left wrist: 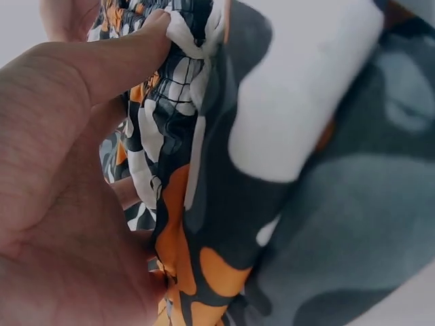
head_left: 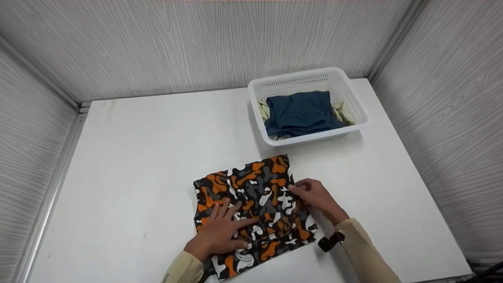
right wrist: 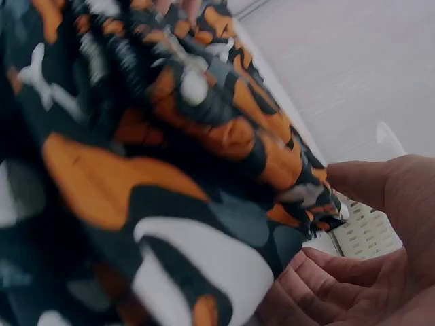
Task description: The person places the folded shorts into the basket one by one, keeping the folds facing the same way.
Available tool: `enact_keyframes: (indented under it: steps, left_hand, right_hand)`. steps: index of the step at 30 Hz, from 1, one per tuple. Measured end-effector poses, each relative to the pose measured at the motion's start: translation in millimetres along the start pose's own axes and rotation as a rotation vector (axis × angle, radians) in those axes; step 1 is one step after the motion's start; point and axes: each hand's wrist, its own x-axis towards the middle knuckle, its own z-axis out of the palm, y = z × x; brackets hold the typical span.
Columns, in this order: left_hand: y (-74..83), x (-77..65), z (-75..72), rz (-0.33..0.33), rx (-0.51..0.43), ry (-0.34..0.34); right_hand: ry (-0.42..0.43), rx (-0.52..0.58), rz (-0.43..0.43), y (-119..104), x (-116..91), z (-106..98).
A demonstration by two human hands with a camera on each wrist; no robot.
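A pair of folded camouflage-patterned shorts (head_left: 259, 196) in black, orange, white and grey lies on the white table. Its gathered, elastic-looking waistband (left wrist: 180, 88) shows in the left wrist view. My left hand (head_left: 220, 232) rests on the lower left of the cloth, fingers spread. At the right edge of the cloth, my right hand (head_left: 316, 196) has its thumb on the border. In the right wrist view, that edge passes between the thumb (right wrist: 360, 183) and the curled fingers (right wrist: 326, 272), which are partly hidden behind the cloth.
Behind the shorts, to the right, stands a white plastic basket (head_left: 259, 118) with slotted walls. In it lie a folded dark blue garment (head_left: 300, 112) and pale yellow-green cloth (head_left: 342, 112). Grey wood-patterned panels (head_left: 196, 47) enclose the table (head_left: 129, 165) at the back and sides.
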Motion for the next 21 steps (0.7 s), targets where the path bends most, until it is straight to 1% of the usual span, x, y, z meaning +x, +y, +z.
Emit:
enact_keyframes:
  steps: [2, 4, 6, 9, 12, 14, 19, 21]
  left_hand:
    - [0.0, 4.6, -1.2, 0.007, -0.01, -0.002]
    - [0.3, 10.0, -3.1, 0.017, -0.023, 0.003]
    - [0.5, 16.2, -5.8, 0.028, -0.025, 0.011]
    - [1.7, 26.0, -11.3, 0.039, -0.009, 0.015]
    - [2.0, 38.4, -15.7, 0.05, 0.0, 0.015]
    - [2.0, 46.7, -17.9, 0.061, -0.015, 0.016]
    - [2.1, 66.5, -22.4, 0.099, -0.06, 0.029]
    - [3.2, 72.8, -23.9, 0.109, -0.058, 0.038]
  right_hand:
    - [-0.023, 0.031, 0.026, 0.4, 1.0, -1.7]
    - [-0.05, 0.088, 0.051, 1.0, 2.0, -3.6]
    - [-0.088, 0.163, 0.065, 0.1, 1.9, -6.2]
    - [-0.171, 0.306, 0.084, 2.3, 2.5, -10.2]
    - [-0.227, 0.4, 0.097, 4.3, 1.3, -14.4]
    - [-0.22, 0.441, 0.094, 7.0, 0.5, -15.7]
    - [-0.125, 0.428, 0.024, 6.3, -4.0, -19.3]
    - [-0.103, 0.412, -0.002, 5.6, -4.9, -20.6]
